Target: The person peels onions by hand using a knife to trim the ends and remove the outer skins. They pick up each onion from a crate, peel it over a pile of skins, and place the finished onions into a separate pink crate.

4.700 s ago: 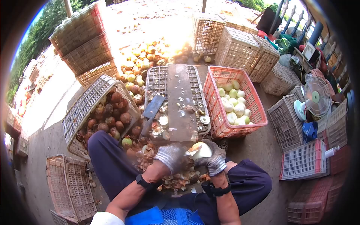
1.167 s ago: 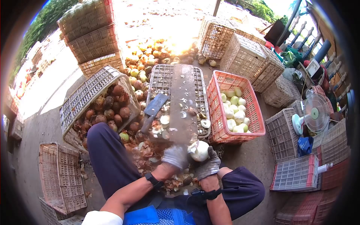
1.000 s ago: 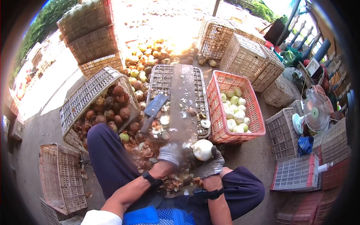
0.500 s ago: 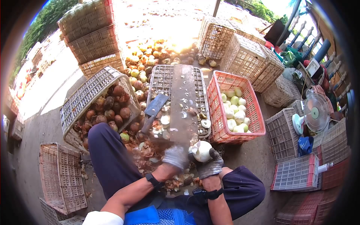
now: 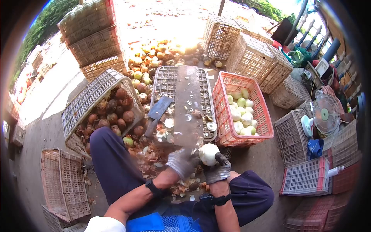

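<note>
My right hand (image 5: 217,172), in a grey-coated glove, grips a peeled white onion (image 5: 209,154) between my knees. Close to the onion's left side is my gloved left hand (image 5: 181,163); its fingers are smeared by motion, so whether they pinch anything does not show. A cleaver (image 5: 160,108) with a dark handle lies on an upturned crate (image 5: 165,79), beside a long wooden board (image 5: 188,127) strewn with onion scraps. Right of the board, a red crate (image 5: 247,140) holds several peeled onions (image 5: 240,112). Unpeeled brown onions (image 5: 112,112) fill a tipped crate (image 5: 92,92) on the left.
Onion skins (image 5: 150,154) litter the floor between my legs. A heap of unpeeled onions (image 5: 158,54) lies beyond the board. Stacked crates (image 5: 94,38) stand at the back left, more crates (image 5: 251,58) at the back right. A fan (image 5: 325,113) stands at the right.
My left hand has shifted slightly, its fingers nearer the onion. In my right hand the onion has turned, showing a smooth white side.
</note>
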A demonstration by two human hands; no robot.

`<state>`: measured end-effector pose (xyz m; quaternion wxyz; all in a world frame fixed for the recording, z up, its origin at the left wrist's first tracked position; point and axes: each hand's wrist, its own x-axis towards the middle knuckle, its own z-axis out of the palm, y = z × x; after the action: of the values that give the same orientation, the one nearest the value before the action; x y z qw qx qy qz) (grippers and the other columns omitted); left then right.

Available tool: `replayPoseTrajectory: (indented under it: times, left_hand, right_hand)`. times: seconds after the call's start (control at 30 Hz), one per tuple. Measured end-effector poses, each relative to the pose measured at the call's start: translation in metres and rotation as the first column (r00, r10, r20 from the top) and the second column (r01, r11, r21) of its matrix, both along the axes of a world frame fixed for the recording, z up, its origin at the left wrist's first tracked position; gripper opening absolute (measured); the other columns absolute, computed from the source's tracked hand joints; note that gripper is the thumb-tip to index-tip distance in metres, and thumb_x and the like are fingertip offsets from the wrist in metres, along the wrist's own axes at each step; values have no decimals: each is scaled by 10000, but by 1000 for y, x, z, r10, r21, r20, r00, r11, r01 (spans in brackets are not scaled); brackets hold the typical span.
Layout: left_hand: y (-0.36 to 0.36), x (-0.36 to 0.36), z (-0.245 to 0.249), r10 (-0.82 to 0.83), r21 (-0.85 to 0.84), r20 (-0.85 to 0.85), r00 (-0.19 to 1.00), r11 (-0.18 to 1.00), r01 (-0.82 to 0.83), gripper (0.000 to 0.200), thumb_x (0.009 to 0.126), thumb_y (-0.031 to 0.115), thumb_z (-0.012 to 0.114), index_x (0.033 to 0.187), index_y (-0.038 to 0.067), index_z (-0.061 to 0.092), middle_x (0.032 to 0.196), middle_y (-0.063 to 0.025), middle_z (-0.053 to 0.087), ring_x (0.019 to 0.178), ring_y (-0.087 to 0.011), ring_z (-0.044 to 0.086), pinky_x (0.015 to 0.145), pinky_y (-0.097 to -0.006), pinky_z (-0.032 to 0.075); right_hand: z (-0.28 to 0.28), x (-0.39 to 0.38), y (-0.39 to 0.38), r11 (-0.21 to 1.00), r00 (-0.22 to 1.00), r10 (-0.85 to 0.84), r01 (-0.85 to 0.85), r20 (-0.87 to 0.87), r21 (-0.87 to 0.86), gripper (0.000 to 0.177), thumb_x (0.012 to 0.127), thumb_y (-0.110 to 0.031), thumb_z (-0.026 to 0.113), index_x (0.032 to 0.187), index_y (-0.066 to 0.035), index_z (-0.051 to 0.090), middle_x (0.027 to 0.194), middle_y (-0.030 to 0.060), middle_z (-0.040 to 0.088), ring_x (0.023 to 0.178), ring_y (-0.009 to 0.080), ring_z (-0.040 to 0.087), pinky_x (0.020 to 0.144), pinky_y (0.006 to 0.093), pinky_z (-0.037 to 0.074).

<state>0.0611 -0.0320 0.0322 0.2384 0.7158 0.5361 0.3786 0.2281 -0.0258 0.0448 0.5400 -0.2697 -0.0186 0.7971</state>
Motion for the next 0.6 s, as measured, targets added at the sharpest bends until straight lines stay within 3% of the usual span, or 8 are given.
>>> replayPoseTrajectory:
  times: [0.03,0.13,0.27,0.37,0.43,0.53,0.6]
  left_hand:
    - [4,-7,-2,-89,55,65,994,995,85,290,720,145,677,1004,96,660,920,-165,627,818,-369,611,697,-448,501]
    - [7,-17,2,-136,16,262,955,991,136,289,677,136,707,961,85,679,930,-158,618,862,-366,579,725,-445,472]
    - [9,-17,21,-31,-228,476,879,961,157,205,670,88,690,869,47,665,942,-165,603,862,-349,576,713,-436,458]
    - [12,-23,-16,-65,-179,452,890,970,162,142,670,46,669,807,28,640,925,-152,595,852,-312,580,713,-410,469]
    - [13,-28,-25,-24,-142,502,865,984,110,197,714,37,670,902,17,613,893,-99,599,801,-225,584,669,-335,474]
    - [15,-35,-18,167,-269,761,627,961,70,347,807,47,686,1134,4,578,850,-9,612,702,-76,585,579,-200,468]
    - [14,-43,0,301,-385,887,349,900,204,353,807,41,688,1140,2,578,853,-10,615,689,-67,581,584,-190,466]
  right_hand:
    - [-3,2,0,1000,1000,16,-16,26,6,437,762,-156,669,1146,30,577,1064,149,639,949,304,610,862,444,490]
    - [-15,-4,1,995,996,8,-17,94,96,466,748,-133,676,1169,33,566,1054,143,634,927,282,616,813,413,514]
    - [-19,-12,4,972,984,34,-73,173,222,501,734,-70,647,1213,38,546,1064,147,625,917,263,617,782,354,527]
    - [-31,-6,8,973,975,65,-109,215,202,636,626,-95,743,1212,34,531,1105,167,613,1008,308,599,903,427,503]
    - [-33,-4,10,958,976,104,-150,192,244,645,616,-86,747,1211,34,528,1099,168,613,1001,314,601,901,433,507]
    - [-32,-2,12,946,977,122,-167,174,277,670,605,-73,746,1225,36,518,1101,171,611,999,327,604,895,437,515]
    - [-28,-2,10,954,979,106,-149,174,260,696,589,-64,752,1236,37,515,1109,173,610,1004,332,605,892,434,520]
